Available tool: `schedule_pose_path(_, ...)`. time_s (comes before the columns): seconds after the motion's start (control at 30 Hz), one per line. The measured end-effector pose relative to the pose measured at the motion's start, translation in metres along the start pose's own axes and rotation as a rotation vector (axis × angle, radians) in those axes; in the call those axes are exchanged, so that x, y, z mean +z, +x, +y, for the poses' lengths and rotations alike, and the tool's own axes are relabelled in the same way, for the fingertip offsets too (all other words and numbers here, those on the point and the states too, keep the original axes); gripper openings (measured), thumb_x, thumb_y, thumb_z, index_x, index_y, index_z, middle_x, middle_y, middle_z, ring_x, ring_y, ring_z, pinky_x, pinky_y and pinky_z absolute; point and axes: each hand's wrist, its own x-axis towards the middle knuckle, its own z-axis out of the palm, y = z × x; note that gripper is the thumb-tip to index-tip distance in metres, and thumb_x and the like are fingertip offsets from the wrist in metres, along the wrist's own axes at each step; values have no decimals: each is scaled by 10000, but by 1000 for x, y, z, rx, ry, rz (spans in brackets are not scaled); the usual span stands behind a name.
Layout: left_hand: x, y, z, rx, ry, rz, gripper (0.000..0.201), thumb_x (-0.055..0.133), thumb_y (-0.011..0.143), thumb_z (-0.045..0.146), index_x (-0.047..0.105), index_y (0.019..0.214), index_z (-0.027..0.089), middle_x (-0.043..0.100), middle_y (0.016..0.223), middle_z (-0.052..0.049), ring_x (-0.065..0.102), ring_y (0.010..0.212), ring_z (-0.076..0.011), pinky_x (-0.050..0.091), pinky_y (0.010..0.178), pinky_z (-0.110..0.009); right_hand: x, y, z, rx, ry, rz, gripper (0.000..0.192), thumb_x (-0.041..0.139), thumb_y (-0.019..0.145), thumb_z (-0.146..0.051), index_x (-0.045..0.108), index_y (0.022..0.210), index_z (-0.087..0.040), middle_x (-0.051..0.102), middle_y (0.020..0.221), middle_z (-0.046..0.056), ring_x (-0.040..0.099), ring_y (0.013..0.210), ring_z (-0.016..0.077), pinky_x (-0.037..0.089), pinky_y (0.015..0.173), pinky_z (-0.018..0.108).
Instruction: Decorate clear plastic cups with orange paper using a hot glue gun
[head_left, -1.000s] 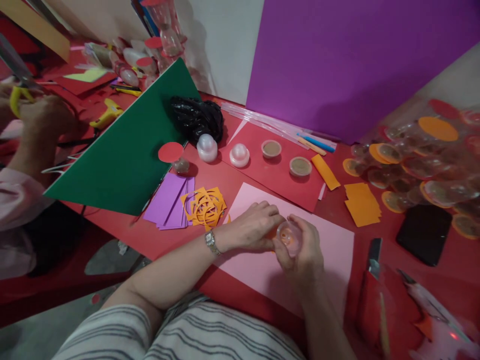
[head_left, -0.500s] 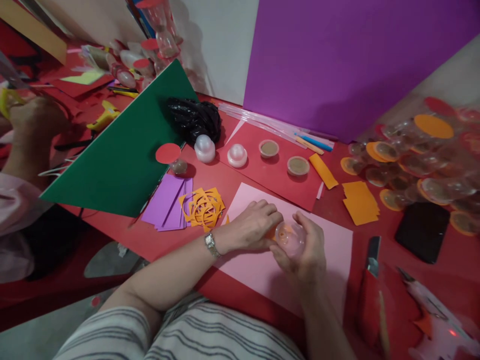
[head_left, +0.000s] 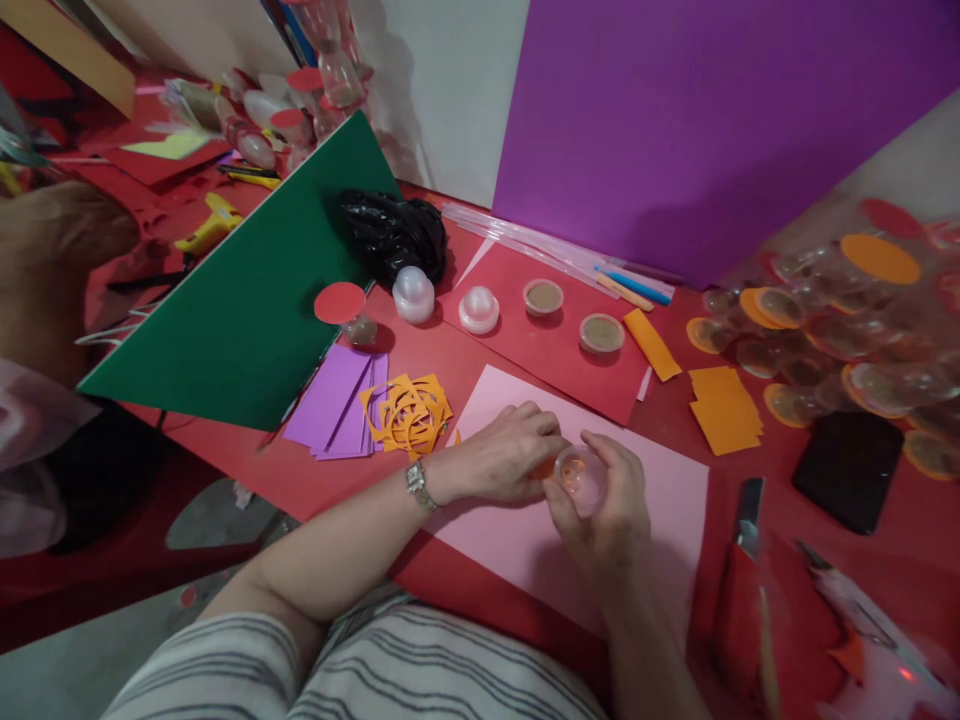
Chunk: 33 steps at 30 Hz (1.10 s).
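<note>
My right hand (head_left: 609, 500) cups a small clear plastic dome (head_left: 579, 473) over a pink paper sheet (head_left: 660, 500). My left hand (head_left: 501, 455) pinches an orange paper piece (head_left: 541, 468) against the dome's left side. Both hands meet at the middle of the sheet. A watch sits on my left wrist (head_left: 417, 484). Most of the orange piece is hidden by my fingers.
Orange paper scraps (head_left: 409, 410) and purple sheets (head_left: 337, 400) lie left of the pink sheet. Beyond are two white domes (head_left: 446, 302), two brown-filled cups (head_left: 571, 315), a green board (head_left: 255, 290) and a purple board (head_left: 705, 120). A phone (head_left: 849, 468), craft knife (head_left: 747, 515) and many clear domes (head_left: 840, 330) lie right. Another person's hand (head_left: 60, 240) is at far left.
My hands stay together on the dome, turning it slightly. The other person's hand at far left has shifted and its yellow scissors have dropped out of sight.
</note>
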Motion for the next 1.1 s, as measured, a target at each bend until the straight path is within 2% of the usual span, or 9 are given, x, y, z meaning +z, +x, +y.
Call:
schedule_pose_path(0.13,-1,1,1,-12,0,8,199,655,851,257,640,1028,166,618,1030,-104,523,966,-252,450,911,-392,2,-3,-1,72,5,24,567,612,916,-479,502,1372,-162,641,1165,157,619,1061,298,551,900,506)
schedule_pose_path(0.3,-3,2,3,-42,31,24,255,710,829,302,619,1019,159,622,1024,-105,518,936,-251,449,881,-386,3,-5,-1,76,-3,52,634,584,914,-553,493,1394,-149,637,1174,169,616,1059,311,550,911,530)
schedule_pose_path(0.47,-1,2,5,-70,83,29,213,677,849,302,612,990,156,621,1005,-103,512,919,-253,436,837,-382,2,-3,-1,48,3,27,558,616,926,-466,510,1378,-158,655,1157,150,616,1042,287,529,958,530)
schedule_pose_path(0.67,0,1,2,-43,32,31,245,665,851,297,638,1038,140,613,1027,-107,512,930,-244,441,874,-379,1,-2,-5,115,36,1,509,627,928,-424,508,1355,-175,648,1158,133,621,1050,274,550,912,476)
schedule_pose_path(0.87,2,2,1,-31,4,21,199,671,855,303,633,980,153,613,1035,-106,518,945,-242,445,898,-379,0,-2,-7,127,45,-7,503,619,932,-441,510,1342,-171,649,1154,140,625,1030,273,557,877,462)
schedule_pose_path(1.1,-1,2,3,-73,24,36,264,715,828,318,619,1014,158,621,1052,-105,516,959,-251,435,874,-378,0,-3,-5,123,47,6,675,607,919,-554,454,1436,-146,621,1210,174,610,1090,308,551,894,502)
